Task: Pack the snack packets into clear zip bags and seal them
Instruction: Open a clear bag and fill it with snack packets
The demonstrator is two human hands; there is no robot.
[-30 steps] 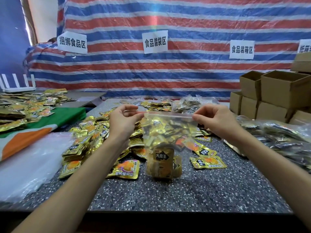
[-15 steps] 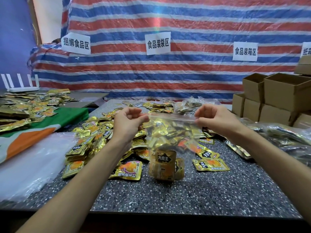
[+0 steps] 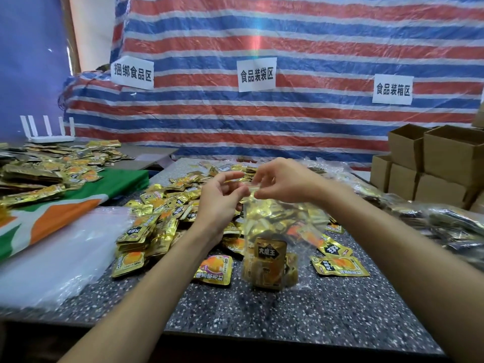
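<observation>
A clear zip bag (image 3: 264, 231) stands upright on the speckled table (image 3: 288, 315), with several gold snack packets (image 3: 269, 263) inside at its bottom. My right hand (image 3: 282, 183) pinches the bag's top edge near the middle. My left hand (image 3: 220, 197) is right beside it, thumb and fingers curled at the same top edge. The two hands almost touch. A heap of loose gold snack packets (image 3: 157, 218) lies on the table to the left of the bag. A purple-and-gold packet (image 3: 214, 268) lies just left of the bag's base.
Empty clear bags (image 3: 52, 260) are stacked at the left. Filled bags (image 3: 450, 226) lie at the right, with open cardboard boxes (image 3: 445, 158) behind them. More packets (image 3: 52, 163) cover a side table with a green-orange cloth (image 3: 78, 203). A striped tarp hangs behind.
My hands were wide apart at the two ends of the bag's top edge. They have come together at its middle, and the bag's top has bunched up narrower.
</observation>
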